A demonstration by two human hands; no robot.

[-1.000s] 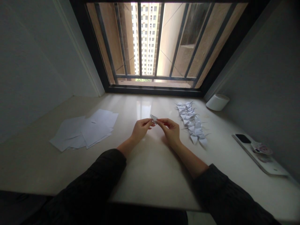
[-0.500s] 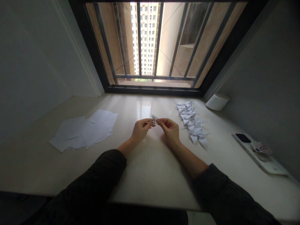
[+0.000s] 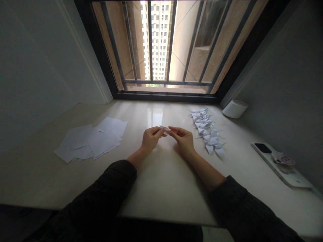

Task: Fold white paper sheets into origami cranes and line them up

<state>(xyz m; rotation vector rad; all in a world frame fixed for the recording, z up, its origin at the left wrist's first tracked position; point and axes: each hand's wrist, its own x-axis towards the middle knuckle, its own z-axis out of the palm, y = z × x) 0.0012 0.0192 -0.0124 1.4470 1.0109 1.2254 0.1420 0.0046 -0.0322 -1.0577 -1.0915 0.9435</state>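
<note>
Mid-sill, the left hand pinches a small folded paper between thumb and fingers. Right hand: thumb and forefinger narrow at the paper's right end; cannot tell whether they grip it. Left: loose sheets, overlapping. Right: folded figures, clustered in a column. Phone lies at near right; white container at far right.

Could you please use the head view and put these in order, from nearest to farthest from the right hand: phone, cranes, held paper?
From the right hand:
1. Held paper: at its fingertips, between both hands.
2. Cranes: just to its right.
3. Phone: farther right.
</note>
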